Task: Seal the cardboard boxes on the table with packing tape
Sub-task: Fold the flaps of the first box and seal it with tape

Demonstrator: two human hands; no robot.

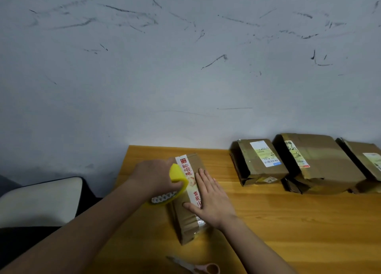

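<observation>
A narrow cardboard box [186, 218] with a white strip of red lettering lies lengthwise on the wooden table [288, 222]. My right hand [210, 199] presses flat on its top, fingers straight. My left hand [154, 176] grips a yellow tape dispenser [177, 176] with its roll of tape [162, 199], held against the box's left upper edge. Clear tape shines on the box's near end.
Three more cardboard boxes stand along the wall at the right: one [259, 162], a bigger one [317, 162], and one [367, 160] cut off by the frame. Pink-handled scissors [198, 267] lie at the near edge. A pale chair [41, 201] stands left of the table.
</observation>
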